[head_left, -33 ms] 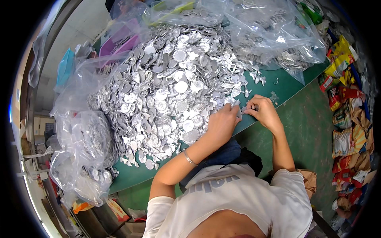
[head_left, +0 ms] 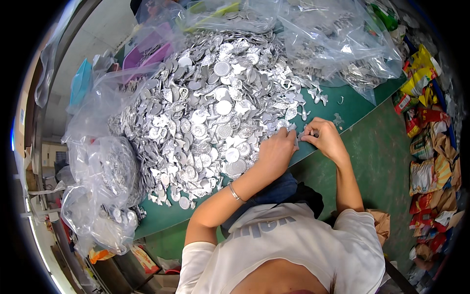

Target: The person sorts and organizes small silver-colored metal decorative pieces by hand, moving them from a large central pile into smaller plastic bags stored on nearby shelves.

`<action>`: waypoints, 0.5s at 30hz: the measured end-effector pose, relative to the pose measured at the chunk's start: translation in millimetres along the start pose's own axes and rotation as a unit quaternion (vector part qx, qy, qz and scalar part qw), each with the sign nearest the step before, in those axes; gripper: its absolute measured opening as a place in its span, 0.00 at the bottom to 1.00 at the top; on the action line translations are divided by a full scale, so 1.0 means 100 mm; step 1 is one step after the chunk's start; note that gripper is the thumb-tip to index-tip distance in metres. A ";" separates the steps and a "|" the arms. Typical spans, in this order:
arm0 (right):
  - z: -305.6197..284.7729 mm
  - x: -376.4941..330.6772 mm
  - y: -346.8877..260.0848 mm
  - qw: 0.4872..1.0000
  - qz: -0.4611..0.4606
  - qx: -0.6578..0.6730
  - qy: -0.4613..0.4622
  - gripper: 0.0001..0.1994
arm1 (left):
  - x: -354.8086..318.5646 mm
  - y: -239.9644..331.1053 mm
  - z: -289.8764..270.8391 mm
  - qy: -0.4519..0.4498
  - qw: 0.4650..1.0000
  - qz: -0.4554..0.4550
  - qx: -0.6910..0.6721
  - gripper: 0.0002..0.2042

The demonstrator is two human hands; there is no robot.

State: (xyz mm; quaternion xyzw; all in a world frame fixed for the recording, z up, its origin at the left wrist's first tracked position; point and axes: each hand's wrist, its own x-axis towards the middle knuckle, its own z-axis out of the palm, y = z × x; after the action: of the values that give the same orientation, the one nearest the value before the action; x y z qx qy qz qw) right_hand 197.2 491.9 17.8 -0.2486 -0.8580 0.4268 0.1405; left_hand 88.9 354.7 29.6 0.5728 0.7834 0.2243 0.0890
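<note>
Left hand: the left hand [head_left: 276, 152] lies at the near edge of the heap, fingers curled around a small silver metal piece [head_left: 297, 141]; how tightly it closes is hard to see
Right hand: the right hand [head_left: 325, 139] meets the left just beside it, fingertips pinched on the same small piece
Work piece: held between both hands, just above the green tabletop [head_left: 352, 110], at the heap's right fringe
Heap: a large pile of silver die-cast blanks [head_left: 215, 112], round and winged shapes mixed, covers most of the tabletop
Bags: clear plastic bags [head_left: 338, 44] of similar parts lie behind; another bag [head_left: 105, 181] sits to the left
Progress: judged early, since the heap looks barely reduced and only a few loose pieces [head_left: 318, 95] lie apart from it
</note>
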 end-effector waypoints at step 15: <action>0.00 0.08 0.17 0.824 0.079 0.561 0.001 0.04 | 0.08 -0.35 -0.05 -0.111 0.436 -0.175 -0.876 0.09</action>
State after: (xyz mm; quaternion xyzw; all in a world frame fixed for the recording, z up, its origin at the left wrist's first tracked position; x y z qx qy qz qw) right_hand 195.7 505.0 4.8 -0.1947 -0.4476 0.8440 0.2223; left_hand 54.2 352.8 18.6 0.0602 0.2356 0.7046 0.6667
